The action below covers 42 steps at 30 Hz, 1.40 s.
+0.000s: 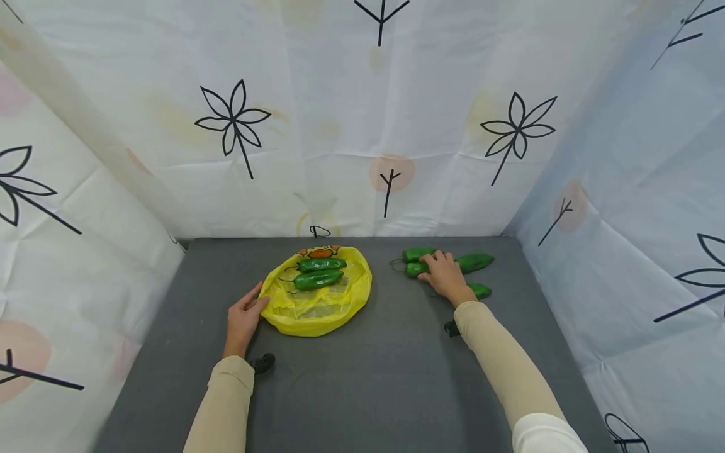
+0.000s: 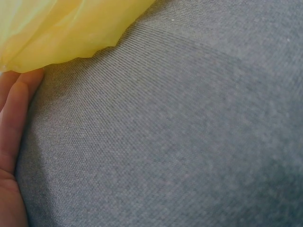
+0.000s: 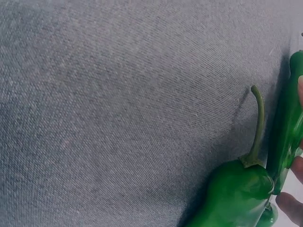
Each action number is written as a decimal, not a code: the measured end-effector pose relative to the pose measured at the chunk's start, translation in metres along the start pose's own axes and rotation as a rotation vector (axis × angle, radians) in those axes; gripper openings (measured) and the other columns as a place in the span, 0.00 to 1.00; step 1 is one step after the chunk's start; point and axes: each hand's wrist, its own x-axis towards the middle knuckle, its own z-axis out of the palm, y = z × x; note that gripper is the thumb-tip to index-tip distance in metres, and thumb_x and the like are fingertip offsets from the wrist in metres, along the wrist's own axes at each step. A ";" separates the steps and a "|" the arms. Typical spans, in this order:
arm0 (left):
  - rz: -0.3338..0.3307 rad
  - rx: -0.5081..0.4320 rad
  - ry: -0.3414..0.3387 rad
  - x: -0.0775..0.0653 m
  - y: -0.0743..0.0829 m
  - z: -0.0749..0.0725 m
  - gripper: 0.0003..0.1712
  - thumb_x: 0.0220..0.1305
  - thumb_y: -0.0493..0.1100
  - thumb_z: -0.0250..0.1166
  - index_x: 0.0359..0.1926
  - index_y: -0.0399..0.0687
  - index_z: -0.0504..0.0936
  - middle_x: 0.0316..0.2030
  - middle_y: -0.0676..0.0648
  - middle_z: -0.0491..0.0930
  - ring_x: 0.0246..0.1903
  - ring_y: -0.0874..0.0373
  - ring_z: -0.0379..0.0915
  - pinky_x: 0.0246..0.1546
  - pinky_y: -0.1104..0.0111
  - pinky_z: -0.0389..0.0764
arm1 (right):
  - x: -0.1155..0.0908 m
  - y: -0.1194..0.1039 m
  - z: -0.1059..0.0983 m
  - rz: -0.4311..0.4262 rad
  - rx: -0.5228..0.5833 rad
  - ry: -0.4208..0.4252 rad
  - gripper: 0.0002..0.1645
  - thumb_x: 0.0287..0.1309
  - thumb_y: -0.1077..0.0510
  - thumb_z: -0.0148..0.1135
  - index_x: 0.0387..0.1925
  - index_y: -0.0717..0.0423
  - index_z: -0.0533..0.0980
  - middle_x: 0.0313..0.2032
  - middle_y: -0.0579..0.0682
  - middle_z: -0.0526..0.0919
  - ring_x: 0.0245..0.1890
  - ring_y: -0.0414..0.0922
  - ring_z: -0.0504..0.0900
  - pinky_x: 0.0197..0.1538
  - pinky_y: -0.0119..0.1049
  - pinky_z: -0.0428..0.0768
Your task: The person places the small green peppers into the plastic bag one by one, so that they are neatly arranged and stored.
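Note:
On the left of the grey table lies a yellow plastic bag (image 1: 311,327), its rim spread round. Two green peppers (image 1: 318,279) lie on it, side by side. My left hand (image 1: 243,318) holds the bag's left rim, thumb over the plastic; the left wrist view shows fingertips (image 2: 32,78) at the yellow edge. At the right, my right hand (image 1: 446,275) reaches over a group of green peppers and grips one long pepper (image 1: 415,269) near its stem end. In the right wrist view fingertips touch that pepper (image 3: 284,118), beside a nearer pepper (image 3: 232,194) with a curved stem.
More green peppers lie round the right hand: one behind (image 1: 418,254), one to its right (image 1: 478,261), one nearer by the wrist (image 1: 480,290). Dark wrist straps (image 1: 263,363) show at both wrists. White patterned cloth (image 1: 340,126) hangs behind and on both sides of the table (image 1: 368,390).

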 end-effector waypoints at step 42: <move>0.031 -0.038 -0.026 -0.001 -0.004 -0.002 0.31 0.68 0.61 0.66 0.71 0.73 0.73 0.55 0.44 0.84 0.41 0.72 0.77 0.40 0.79 0.79 | -0.023 -0.028 0.037 -0.009 0.245 0.212 0.28 0.68 0.41 0.63 0.65 0.46 0.77 0.60 0.57 0.78 0.57 0.62 0.74 0.55 0.62 0.72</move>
